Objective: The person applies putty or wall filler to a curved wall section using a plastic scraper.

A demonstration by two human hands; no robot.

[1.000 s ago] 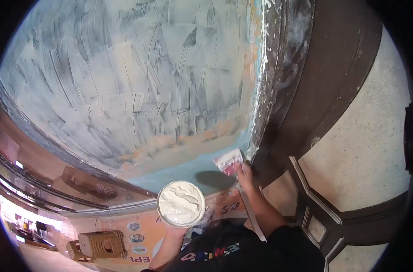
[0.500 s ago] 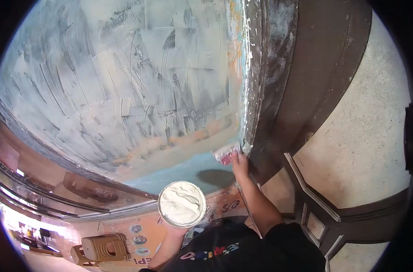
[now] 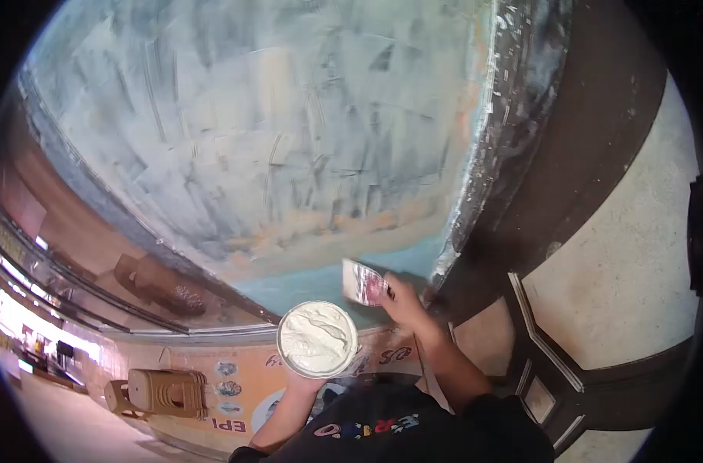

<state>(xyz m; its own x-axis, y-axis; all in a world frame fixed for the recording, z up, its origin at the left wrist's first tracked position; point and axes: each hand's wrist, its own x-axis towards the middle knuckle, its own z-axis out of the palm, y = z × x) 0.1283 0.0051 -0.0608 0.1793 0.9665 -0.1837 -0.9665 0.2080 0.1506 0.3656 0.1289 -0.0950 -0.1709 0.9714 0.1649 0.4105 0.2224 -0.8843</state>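
My left hand supports a round tub from below, its fingers mostly hidden beneath it. White putty with a ridged, scooped surface fills the tub. My right hand is closed around a wide putty knife, whose pale blade points left, just above and to the right of the tub. Behind both hands stands a wall panel smeared with grey-white filler, with an orange-tan band and a bare light-blue strip along its lower part.
A dark moulded frame borders the panel on the right, beside a pale wall section. Stacked brown plastic chairs stand at lower left. An orange printed banner lies behind the tub.
My right hand has drawn the putty knife left and down, away from the panel's right edge toward the tub. The blade has turned. The view has shifted, so the panel appears further right.
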